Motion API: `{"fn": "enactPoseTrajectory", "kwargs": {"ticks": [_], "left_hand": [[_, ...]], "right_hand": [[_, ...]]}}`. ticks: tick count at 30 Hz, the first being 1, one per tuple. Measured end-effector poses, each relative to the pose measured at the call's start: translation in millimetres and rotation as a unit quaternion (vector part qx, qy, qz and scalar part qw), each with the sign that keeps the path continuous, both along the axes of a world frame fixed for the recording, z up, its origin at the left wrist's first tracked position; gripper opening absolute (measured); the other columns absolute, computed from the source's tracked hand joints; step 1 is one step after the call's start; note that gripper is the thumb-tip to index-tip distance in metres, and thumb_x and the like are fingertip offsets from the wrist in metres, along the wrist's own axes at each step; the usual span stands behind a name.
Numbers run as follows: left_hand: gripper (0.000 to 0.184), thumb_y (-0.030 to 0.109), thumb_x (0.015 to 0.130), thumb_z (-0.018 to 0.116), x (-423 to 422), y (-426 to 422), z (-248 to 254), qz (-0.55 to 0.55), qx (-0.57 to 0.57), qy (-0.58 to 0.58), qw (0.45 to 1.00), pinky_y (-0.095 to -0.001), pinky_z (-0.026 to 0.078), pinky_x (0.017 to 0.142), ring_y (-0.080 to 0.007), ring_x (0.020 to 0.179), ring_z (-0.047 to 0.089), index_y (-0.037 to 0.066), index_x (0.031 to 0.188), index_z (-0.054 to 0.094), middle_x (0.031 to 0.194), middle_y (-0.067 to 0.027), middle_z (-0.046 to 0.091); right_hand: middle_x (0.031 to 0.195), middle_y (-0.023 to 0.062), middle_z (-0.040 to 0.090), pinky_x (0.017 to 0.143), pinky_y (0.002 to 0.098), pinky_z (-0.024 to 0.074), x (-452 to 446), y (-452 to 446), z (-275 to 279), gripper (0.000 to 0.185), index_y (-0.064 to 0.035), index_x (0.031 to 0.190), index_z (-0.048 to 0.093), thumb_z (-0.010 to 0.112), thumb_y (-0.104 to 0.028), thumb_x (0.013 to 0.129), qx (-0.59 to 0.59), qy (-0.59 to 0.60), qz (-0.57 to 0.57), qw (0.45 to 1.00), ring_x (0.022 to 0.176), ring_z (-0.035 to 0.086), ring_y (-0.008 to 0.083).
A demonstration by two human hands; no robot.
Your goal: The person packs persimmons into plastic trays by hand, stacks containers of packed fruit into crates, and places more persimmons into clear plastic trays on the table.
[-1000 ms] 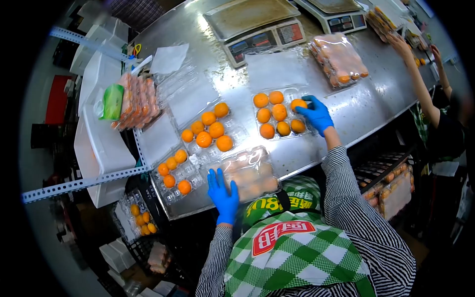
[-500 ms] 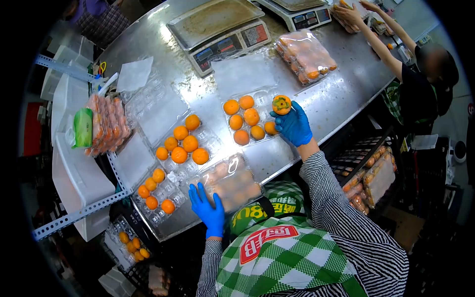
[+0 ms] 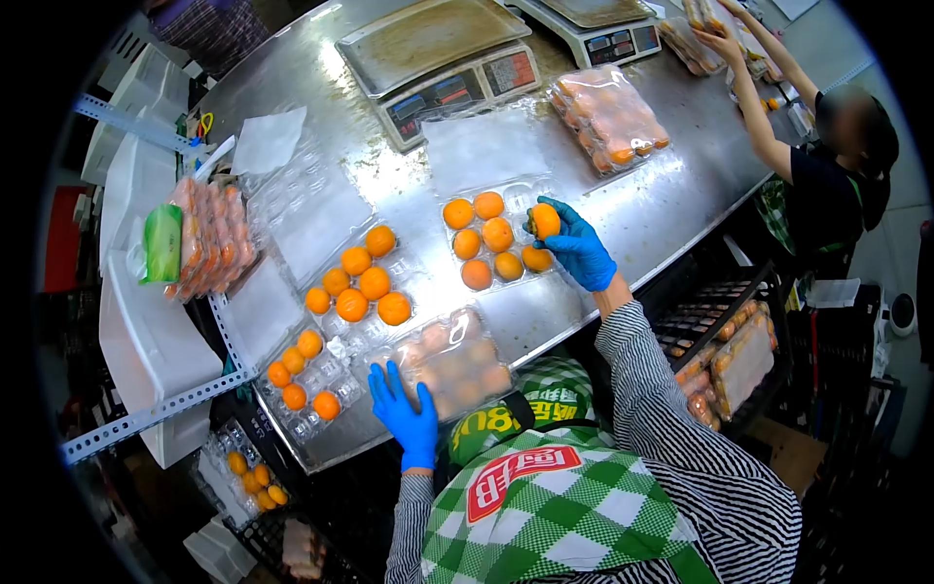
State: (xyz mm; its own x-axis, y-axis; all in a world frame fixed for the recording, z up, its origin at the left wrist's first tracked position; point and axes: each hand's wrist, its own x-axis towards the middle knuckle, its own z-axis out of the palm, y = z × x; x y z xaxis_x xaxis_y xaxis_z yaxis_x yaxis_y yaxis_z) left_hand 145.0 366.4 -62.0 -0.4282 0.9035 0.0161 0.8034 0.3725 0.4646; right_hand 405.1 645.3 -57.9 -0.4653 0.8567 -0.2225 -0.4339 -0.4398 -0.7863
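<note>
My right hand (image 3: 587, 255), in a blue glove, pinches an orange persimmon (image 3: 547, 221) whose green calyx faces left. It hovers over the right side of a clear plastic tray (image 3: 526, 191) with several persimmons in it. My left hand (image 3: 404, 419), also gloved, has its fingers stretched out and lies at the left end of a covered clear pack of fruit (image 3: 455, 365) by the table's near edge. Left of centre, another clear tray (image 3: 413, 273) carries several persimmons. A further, partly filled tray (image 3: 336, 375) sits at the near left corner.
Two weighing scales (image 3: 452, 92) (image 3: 608, 44) stand at the back of the metal table (image 3: 662, 200). Stacked fruit packs (image 3: 608, 117) lie before them. More packs (image 3: 214, 234) stand at left by a perforated metal rail (image 3: 156, 407). A co-worker (image 3: 827, 156) handles packs at far right.
My right hand has turned the persimmon, so its calyx has swung from facing up to facing left. My left hand stays in place. The co-worker has lifted a pack.
</note>
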Motion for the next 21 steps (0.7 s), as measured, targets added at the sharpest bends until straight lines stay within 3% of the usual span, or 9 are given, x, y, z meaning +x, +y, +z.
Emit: {"fn": "enactPoseTrajectory", "kwargs": {"ticks": [5,10,16,21], "left_hand": [[0.063,0.026,0.084,0.058,1,1,0,0.005,-0.007,0.005,1.000,-0.0503,0.027,0.103,-0.0401,0.134,0.026,0.004,0.139,0.035,0.147,-0.0211,0.026],[0.064,0.026,0.084,0.058,2,1,-1,0.009,0.000,0.008,1.000,-0.0498,0.027,0.103,-0.0401,0.133,0.027,0.005,0.140,0.035,0.147,-0.0207,0.027],[0.064,0.025,0.084,0.058,2,2,-1,0.016,-0.004,0.013,1.000,-0.0493,0.027,0.103,-0.0397,0.133,0.028,0.006,0.140,0.035,0.147,-0.0195,0.028],[0.063,0.025,0.083,0.059,2,2,-1,0.019,-0.001,0.014,1.000,-0.0491,0.028,0.103,-0.0397,0.133,0.028,0.006,0.139,0.036,0.146,-0.0193,0.028]], "right_hand": [[0.117,0.0109,0.053,0.086,0.0330,0.0511,-8,3,3,0.061,-0.0066,0.123,0.047,0.077,-0.010,0.070,0.068,-0.251,-0.007,0.966,0.103,0.058,0.0224],[0.113,0.0095,0.054,0.083,0.0329,0.0509,-14,5,7,0.063,-0.0074,0.118,0.051,0.082,-0.021,0.066,0.160,-0.447,-0.001,0.880,0.098,0.058,0.0208],[0.114,0.0084,0.051,0.090,0.0355,0.0472,-12,9,-10,0.061,-0.0113,0.120,0.053,0.079,-0.016,0.065,0.326,-0.486,-0.016,0.811,0.106,0.053,0.0276],[0.119,0.0095,0.047,0.094,0.0357,0.0453,-13,10,-18,0.062,-0.0141,0.123,0.053,0.075,-0.007,0.066,0.306,-0.458,-0.007,0.835,0.112,0.049,0.0288]]}}
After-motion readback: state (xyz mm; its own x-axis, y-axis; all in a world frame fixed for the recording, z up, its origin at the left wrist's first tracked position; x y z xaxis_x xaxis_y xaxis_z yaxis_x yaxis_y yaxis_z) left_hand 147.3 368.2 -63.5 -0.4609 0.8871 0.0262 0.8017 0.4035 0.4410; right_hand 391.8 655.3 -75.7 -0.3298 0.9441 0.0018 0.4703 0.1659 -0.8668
